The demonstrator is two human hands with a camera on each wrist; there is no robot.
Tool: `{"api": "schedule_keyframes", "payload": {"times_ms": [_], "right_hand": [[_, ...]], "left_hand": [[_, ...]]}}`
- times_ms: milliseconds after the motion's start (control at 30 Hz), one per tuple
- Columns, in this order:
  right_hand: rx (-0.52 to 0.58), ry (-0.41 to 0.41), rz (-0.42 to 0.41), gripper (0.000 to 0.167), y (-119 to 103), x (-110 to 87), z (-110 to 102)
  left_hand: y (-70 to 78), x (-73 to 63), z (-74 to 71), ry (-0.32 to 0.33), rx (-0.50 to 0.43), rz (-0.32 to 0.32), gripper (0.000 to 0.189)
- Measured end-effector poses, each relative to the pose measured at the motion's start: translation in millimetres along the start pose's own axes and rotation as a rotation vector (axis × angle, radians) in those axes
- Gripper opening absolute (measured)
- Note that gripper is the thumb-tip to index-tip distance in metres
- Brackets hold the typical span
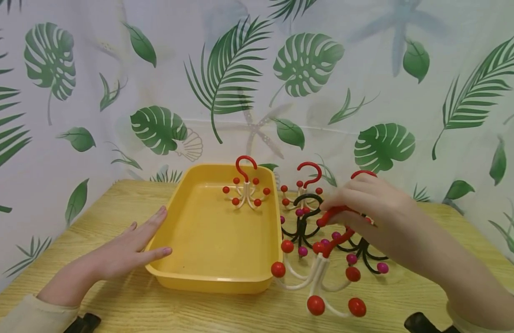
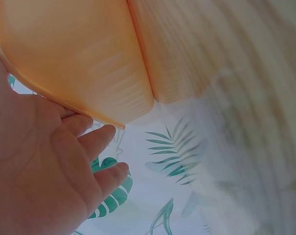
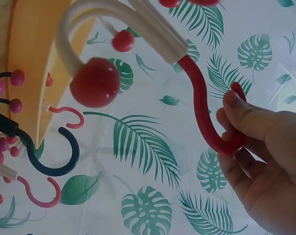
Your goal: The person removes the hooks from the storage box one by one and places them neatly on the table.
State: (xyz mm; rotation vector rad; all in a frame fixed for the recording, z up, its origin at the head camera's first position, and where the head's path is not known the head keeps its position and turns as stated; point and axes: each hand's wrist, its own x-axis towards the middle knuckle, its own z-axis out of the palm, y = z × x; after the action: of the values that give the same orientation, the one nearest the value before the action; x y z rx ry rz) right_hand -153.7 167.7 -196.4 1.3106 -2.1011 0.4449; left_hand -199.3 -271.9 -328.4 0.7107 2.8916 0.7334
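My right hand pinches the red hook of a multi-arm hanger with white arms and red ball tips. It hangs in front of the tray's right corner. My left hand, fingers spread and fairly straight, touches the left rim of a yellow tray. Inside the tray, at its back right, stands a similar red-and-white hanger. The left wrist view shows the left fingers against the tray's outer edge.
Right of the tray stand another red-and-white hanger and a black hanger with magenta balls. A second black hanger is partly covered by my right hand. Behind the wooden table hangs a leaf-patterned cloth.
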Motion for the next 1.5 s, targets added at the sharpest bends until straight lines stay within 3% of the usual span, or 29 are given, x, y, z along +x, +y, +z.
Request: {"api": "schedule_keyframes", "payload": {"times_ms": [33,133,167,267,700,933,1233,1500], "right_hand": [[0.001,-0.022,0.006,0.037,0,-1.2,-1],[0.01,-0.103,0.045,0.014,-2,-5.5,-1],[0.02,-0.126,0.056,0.015,-2,-6.9,0],[0.032,-0.172,0.081,0.039,-2,-11.1,3],[0.161,-0.392,0.211,0.016,14,-23.9,30],[0.222,-0.442,0.258,0.018,13,-20.4,41],[0.199,-0.444,0.287,0.016,16,-19.2,48],[0.313,-0.524,0.388,0.007,14,-23.2,51]], "left_hand": [[-0.1,0.0,-0.1,0.0,0.0,-0.001,0.086],[-0.1,0.0,-0.2,-0.003,-0.005,-0.003,0.087],[0.1,0.0,-0.2,-0.004,-0.006,-0.003,0.087],[0.5,0.1,0.1,-0.004,-0.011,-0.002,0.087],[0.5,-0.1,0.4,-0.004,-0.015,-0.006,0.088],[-0.2,0.2,0.1,-0.002,-0.015,-0.007,0.088],[-0.2,0.1,-0.4,-0.003,-0.019,-0.004,0.088],[0.5,0.5,0.0,-0.005,-0.015,-0.006,0.088]]}}
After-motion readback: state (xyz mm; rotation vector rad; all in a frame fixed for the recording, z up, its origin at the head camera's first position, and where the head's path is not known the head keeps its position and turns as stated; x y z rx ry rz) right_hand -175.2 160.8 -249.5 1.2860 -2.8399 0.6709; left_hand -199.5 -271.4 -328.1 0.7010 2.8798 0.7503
